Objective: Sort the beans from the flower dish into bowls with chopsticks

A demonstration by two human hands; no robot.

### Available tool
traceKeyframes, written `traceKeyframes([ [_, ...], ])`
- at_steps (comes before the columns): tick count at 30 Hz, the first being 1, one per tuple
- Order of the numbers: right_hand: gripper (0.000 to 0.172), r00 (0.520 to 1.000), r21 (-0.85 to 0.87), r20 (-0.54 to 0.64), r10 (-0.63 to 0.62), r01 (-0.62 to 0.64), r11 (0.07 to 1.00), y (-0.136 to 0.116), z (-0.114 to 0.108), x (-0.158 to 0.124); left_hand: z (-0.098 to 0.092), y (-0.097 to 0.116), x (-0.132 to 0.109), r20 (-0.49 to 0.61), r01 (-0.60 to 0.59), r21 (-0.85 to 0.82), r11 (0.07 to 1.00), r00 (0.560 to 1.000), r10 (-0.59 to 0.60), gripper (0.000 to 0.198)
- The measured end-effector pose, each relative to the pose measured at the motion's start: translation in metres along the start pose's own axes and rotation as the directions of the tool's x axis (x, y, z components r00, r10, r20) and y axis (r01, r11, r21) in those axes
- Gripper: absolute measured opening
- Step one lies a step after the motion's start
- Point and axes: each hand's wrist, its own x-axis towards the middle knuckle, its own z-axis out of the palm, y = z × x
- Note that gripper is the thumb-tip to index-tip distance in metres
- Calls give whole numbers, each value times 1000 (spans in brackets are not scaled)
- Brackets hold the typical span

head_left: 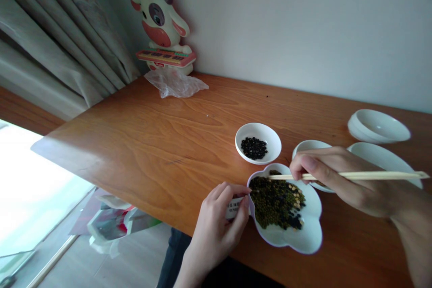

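Well, pale wooden chopsticks point(367, 175) held in my right hand point(324, 180), pointing left over the beans.

In the head view, their long axis runs almost level, with the tips above green and dark beans point(276, 202) in a white flower-shaped dish point(303, 234). My fingers are closed round the sticks, which overlap so that I can't make out a gap at the tips or tell whether they touch a bean. My left hand point(219, 229) pinches a small white printed card point(233, 208) just beside the dish's rim, the card partly hidden by my fingers and its print too small to read.
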Motion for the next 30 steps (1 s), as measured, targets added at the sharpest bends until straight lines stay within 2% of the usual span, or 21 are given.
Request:
traceKeyframes([
  [14, 60, 999, -21, -21, 24, -24, 999, 6, -2, -5, 0, -1, 1, 2, -3, 5, 1000, 1000, 3, 16],
  [30, 60, 999, 1, -11, -33, 33, 999, 7, 5, 1, 0, 0, 0, 1, 10, -16, 1000, 1000, -10, 16],
])
